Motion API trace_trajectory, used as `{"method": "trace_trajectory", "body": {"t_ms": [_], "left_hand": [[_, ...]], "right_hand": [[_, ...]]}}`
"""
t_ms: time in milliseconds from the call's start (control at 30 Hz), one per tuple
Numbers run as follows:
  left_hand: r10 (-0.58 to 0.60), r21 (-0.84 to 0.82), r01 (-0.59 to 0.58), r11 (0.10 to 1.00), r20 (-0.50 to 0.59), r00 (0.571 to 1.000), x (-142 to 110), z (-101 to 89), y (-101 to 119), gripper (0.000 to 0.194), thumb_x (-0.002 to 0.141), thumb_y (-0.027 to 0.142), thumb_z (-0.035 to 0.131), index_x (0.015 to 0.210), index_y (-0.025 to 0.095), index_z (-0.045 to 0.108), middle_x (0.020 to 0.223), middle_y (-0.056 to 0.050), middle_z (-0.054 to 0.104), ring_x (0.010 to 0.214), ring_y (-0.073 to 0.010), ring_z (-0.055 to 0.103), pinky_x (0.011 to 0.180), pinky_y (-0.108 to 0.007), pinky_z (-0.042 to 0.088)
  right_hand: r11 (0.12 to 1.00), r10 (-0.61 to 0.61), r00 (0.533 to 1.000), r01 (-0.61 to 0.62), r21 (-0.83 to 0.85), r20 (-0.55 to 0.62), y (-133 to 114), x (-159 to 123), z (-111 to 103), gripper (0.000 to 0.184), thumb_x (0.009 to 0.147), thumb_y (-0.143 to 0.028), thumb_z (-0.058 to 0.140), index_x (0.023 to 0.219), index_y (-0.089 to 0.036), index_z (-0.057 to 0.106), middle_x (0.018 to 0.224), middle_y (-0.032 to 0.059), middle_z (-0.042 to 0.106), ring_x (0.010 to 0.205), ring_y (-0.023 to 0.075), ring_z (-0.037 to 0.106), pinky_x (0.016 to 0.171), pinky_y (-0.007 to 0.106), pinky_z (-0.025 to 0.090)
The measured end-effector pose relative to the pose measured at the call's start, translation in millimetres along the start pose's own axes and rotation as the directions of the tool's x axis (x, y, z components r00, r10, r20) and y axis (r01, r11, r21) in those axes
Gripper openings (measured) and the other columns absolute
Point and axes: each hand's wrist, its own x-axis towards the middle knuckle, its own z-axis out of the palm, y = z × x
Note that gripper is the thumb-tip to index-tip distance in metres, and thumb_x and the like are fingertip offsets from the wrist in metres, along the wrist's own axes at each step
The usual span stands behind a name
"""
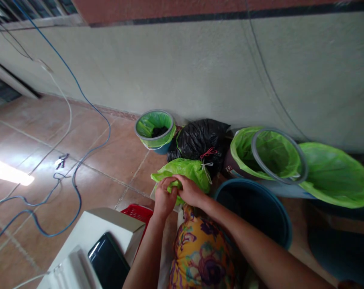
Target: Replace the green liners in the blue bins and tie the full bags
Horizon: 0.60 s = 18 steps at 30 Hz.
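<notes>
Crumpled bright-green plastic bag (192, 171) beside black bag (200, 138)

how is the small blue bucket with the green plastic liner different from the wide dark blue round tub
The small blue bucket has a green plastic liner folded over its rim; the wide dark blue tub shows no liner.
The bucket has a grey ring around its top; the tub's rim is blue.
The bucket looks clearly smaller than the tub.
Both are round and open-topped.

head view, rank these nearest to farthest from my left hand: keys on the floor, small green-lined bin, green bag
1. Green bag: at the fingers of your left hand
2. Small green-lined bin: beyond the hand, by the wall
3. Keys: far left, on the floor
</notes>
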Motion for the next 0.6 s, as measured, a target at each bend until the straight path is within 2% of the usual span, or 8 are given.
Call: {"method": "trace_trajectory", "body": {"t_ms": [67, 133, 200, 267, 333, 433, 500, 600], "left_hand": [[-0.027, -0.051, 0.031, 0.998, 0.078, 0.997, -3.3, 8.9, -9.6, 0.047, 0.076, 0.014, 0.053, 0.123, 0.02, 0.058, 0.119, -0.007, 0.066, 0.114, -0.02, 0.059, 0.103, -0.036, 0.043], [-0.084, -0.023, 0.091, 0.996, 0.218, 0.972, -7.1, 21.4, -26.0, 0.071, 0.074, 0.016, 0.06, 0.142, 0.021, 0.041, 0.133, -0.01, 0.058, 0.125, -0.0234, 0.052, 0.107, -0.041, 0.039], [-0.188, 0.118, 0.155, 0.981, 0.354, 0.916, -11.2, 38.3, -45.1, 0.09, 0.068, 0.02, 0.069, 0.149, 0.02, 0.028, 0.141, -0.014, 0.051, 0.132, -0.0301, 0.045, 0.109, -0.049, 0.034], [-0.327, 0.275, 0.234, 0.932, 0.367, 0.871, -14.7, 57.8, -63.2, 0.098, 0.067, 0.026, 0.073, 0.151, 0.018, 0.022, 0.146, -0.018, 0.045, 0.134, -0.0353, 0.041, 0.108, -0.054, 0.032], [-0.447, 0.361, 0.327, 0.873, 0.327, 0.832, -17.2, 76.0, -78.9, 0.091, 0.074, 0.031, 0.067, 0.151, 0.015, 0.021, 0.145, -0.021, 0.044, 0.132, -0.0363, 0.044, 0.106, -0.053, 0.035], [-0.581, 0.433, 0.421, 0.797, 0.357, 0.731, -18.2, 94.5, -97.6, 0.067, 0.085, 0.033, 0.056, 0.145, 0.012, 0.035, 0.133, -0.021, 0.057, 0.123, -0.0349, 0.054, 0.1, -0.047, 0.042], [-0.629, 0.479, 0.433, 0.764, 0.401, 0.666, -16.9, 101.1, -106.5, 0.054, 0.086, 0.032, 0.055, 0.136, 0.014, 0.047, 0.128, -0.02, 0.061, 0.12, -0.033, 0.057, 0.099, -0.044, 0.045], [-0.648, 0.514, 0.418, 0.749, 0.437, 0.624, -12.0, 105.9, -113.0, 0.042, 0.078, 0.024, 0.066, 0.119, 0.014, 0.06, 0.125, -0.019, 0.063, 0.121, -0.0317, 0.058, 0.1, -0.043, 0.045]], "right_hand": [[0.996, 0.083, 0.997, -0.083, -0.042, 0.006, 5.8, 9.0, 2.8, 0.037, 0.079, -0.007, 0.051, 0.113, -0.014, 0.064, 0.111, 0.0111, 0.069, 0.104, 0.0204, 0.063, 0.093, 0.032, 0.046], [0.983, 0.171, 0.985, -0.173, -0.069, -0.023, 15.5, 9.4, 0.0, 0.031, 0.081, -0.007, 0.047, 0.104, -0.013, 0.068, 0.099, 0.011, 0.072, 0.092, 0.02, 0.066, 0.088, 0.032, 0.048], [0.98, 0.198, 0.98, -0.198, -0.008, -0.033, 23.9, 4.3, -6.9, 0.032, 0.081, -0.006, 0.046, 0.1, -0.014, 0.069, 0.089, 0.0087, 0.072, 0.081, 0.0183, 0.066, 0.081, 0.03, 0.049], [0.968, 0.205, 0.977, -0.194, 0.163, -0.059, 26.4, -2.8, -17.2, 0.03, 0.082, -0.01, 0.046, 0.098, -0.017, 0.07, 0.079, 0.005, 0.071, 0.072, 0.0167, 0.066, 0.073, 0.029, 0.051], [0.902, 0.253, 0.954, -0.173, 0.396, -0.159, 21.4, -10.2, -32.2, 0.022, 0.083, -0.02, 0.051, 0.095, -0.019, 0.07, 0.074, 0.0023, 0.069, 0.065, 0.0158, 0.064, 0.065, 0.028, 0.052], [0.742, 0.359, 0.853, -0.015, 0.67, -0.379, 3.9, -23.3, -66.6, 0.02, 0.08, -0.032, 0.061, 0.094, -0.021, 0.068, 0.077, -0.0001, 0.07, 0.059, 0.0131, 0.062, 0.059, 0.027, 0.052], [0.677, 0.371, 0.778, 0.146, 0.721, -0.507, -9.5, -35.1, -96.3, 0.02, 0.076, -0.032, 0.067, 0.092, -0.021, 0.066, 0.078, -0.0017, 0.069, 0.057, 0.0104, 0.06, 0.057, 0.025, 0.051], [0.632, 0.368, 0.706, 0.288, 0.72, -0.605, -26.4, -56.5, -140.4, 0.011, 0.073, -0.025, 0.071, 0.081, -0.021, 0.064, 0.071, -0.0036, 0.065, 0.056, 0.0095, 0.058, 0.056, 0.025, 0.051]]}}
